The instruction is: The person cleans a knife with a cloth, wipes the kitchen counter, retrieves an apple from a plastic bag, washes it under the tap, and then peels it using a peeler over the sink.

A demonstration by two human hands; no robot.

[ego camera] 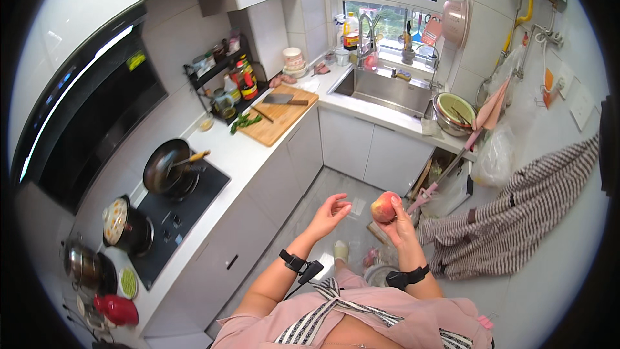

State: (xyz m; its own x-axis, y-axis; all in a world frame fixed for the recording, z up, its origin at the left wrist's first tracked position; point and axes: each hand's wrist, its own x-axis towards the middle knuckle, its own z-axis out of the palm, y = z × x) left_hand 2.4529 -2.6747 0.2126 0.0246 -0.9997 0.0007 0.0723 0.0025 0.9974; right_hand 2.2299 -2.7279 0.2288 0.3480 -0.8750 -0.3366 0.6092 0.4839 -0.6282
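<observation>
A red and yellow peach (384,207) rests in my right hand (399,224), with the thumb along its side. To its left, my left hand (331,214) is raised in the air with curved fingers apart and nothing in them. The two hands are a short way from each other, above the grey tiled floor (334,179). Neither hand touches the counter. Each wrist wears a black strap with a small device on it.
A cleaver (286,100) and green leaves (245,123) lie on a wooden cutting board (271,131). Beyond is a steel sink (382,89). At left, a wok (169,169) and a lidded pot (127,225) stand on the cooktop (193,213). Striped cloth (508,218) hangs at right.
</observation>
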